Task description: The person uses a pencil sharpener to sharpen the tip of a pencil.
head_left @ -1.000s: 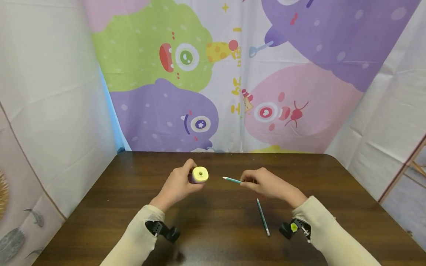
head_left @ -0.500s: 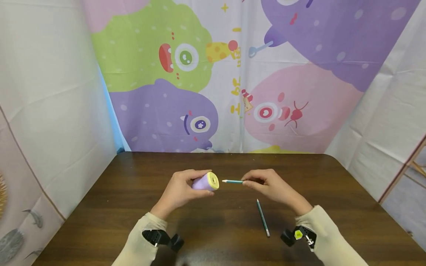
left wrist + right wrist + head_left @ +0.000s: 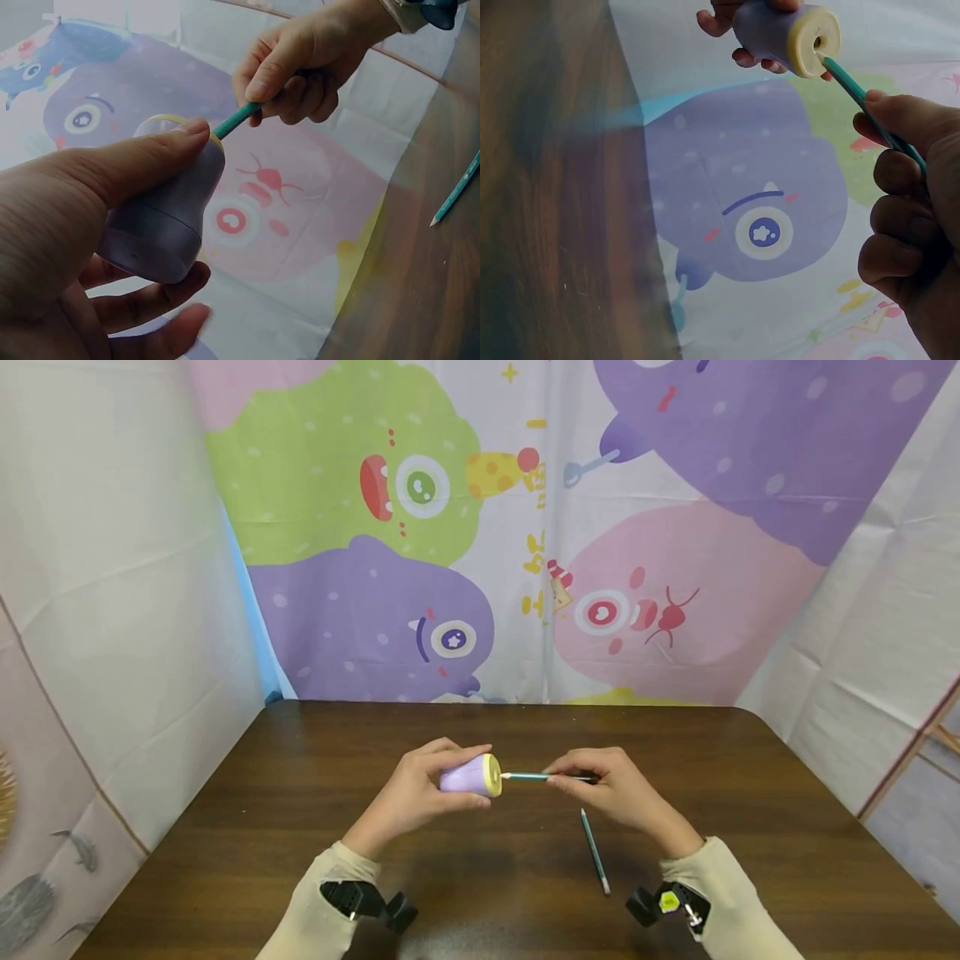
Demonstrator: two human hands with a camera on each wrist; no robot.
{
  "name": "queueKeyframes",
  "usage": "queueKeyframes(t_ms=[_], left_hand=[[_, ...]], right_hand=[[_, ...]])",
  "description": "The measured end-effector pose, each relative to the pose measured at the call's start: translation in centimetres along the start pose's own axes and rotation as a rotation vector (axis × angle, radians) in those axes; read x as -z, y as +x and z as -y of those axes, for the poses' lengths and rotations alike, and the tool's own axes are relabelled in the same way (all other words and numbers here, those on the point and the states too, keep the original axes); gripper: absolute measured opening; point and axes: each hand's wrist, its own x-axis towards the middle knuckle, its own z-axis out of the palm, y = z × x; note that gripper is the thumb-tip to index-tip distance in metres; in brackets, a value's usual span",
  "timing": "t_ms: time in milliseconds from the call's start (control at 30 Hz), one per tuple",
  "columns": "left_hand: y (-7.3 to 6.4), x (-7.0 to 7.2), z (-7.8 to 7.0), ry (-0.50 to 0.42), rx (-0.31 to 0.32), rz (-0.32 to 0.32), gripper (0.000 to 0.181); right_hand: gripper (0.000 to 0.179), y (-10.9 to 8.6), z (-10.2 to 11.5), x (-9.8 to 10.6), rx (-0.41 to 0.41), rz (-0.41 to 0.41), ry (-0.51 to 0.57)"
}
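My left hand (image 3: 422, 787) grips a purple pencil sharpener (image 3: 465, 777) with a yellow end, thumb on one side and fingers on the other. The yellow end (image 3: 815, 41), with a small dark hole in it, faces right toward my other hand. A green pencil (image 3: 528, 776) is pinched between the thumb and fingers of my right hand (image 3: 611, 785). Its sharpened tip is at the yellow end, close beside the hole in the right wrist view; I cannot tell whether it touches. A second green pencil (image 3: 595, 852) lies on the table, below my right hand.
The dark wooden table (image 3: 300, 827) extends under both hands. Behind it hangs a cloth backdrop (image 3: 517, 652) printed with cartoon monsters, and white cloth (image 3: 127, 568) hangs at the sides. A camera (image 3: 367, 902) is strapped to each wrist.
My left hand has turned the sharpener from facing up at the head camera to facing right, and moved it rightward. The pencil tip and the yellow end have come together.
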Motion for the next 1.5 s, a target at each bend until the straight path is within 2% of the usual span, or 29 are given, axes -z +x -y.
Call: queueKeyframes(t_ms=[133, 333, 433, 633, 900, 1133, 1267, 1333, 1433, 1500], left_hand=[[-0.2, -0.2, 0.1, -0.065, 0.013, -0.024, 0.058], [-0.3, -0.7, 0.1, -0.152, 0.074, -0.053, 0.053], [-0.3, -1.1, 0.2, -0.171, 0.101, -0.038, 0.052], [-0.3, -1.6, 0.7, -0.229, 0.133, 0.032, 0.052], [-0.5, -1.8, 1.3, -0.313, 0.130, 0.055, 0.040], [-0.6, -2.8, 1.3, -0.298, 0.082, 0.077, 0.036], [-0.6, -3.1, 1.3, -0.293, 0.070, 0.074, 0.035], [-0.6, -3.1, 1.4, -0.293, 0.068, 0.070, 0.035], [-0.6, -3.1, 1.4, -0.285, 0.064, 0.060, 0.035], [-0.6, -3.0, 1.4, -0.279, 0.059, 0.051, 0.036]], right_hand=[[0.023, -0.3, 0.0, -0.4, 0.024, -0.027, 0.036], [0.021, -0.4, 0.1, -1.3, 0.007, -0.019, 0.077], [0.020, -0.4, 0.3, -1.7, 0.026, -0.020, 0.063], [0.018, -0.4, 0.4, -1.9, 0.059, -0.025, 0.015], [0.020, -0.4, 0.3, -2.1, 0.077, -0.018, 0.025], [0.020, -0.5, 0.0, -2.9, 0.104, 0.031, 0.026], [0.013, -0.7, -0.1, -3.1, 0.098, 0.050, -0.007], [0.010, -0.7, -0.1, -3.1, 0.124, 0.054, -0.045], [0.005, -0.6, -0.2, -3.1, 0.207, 0.049, -0.123], [0.013, -0.5, -0.3, -3.1, 0.289, 0.026, -0.205]])
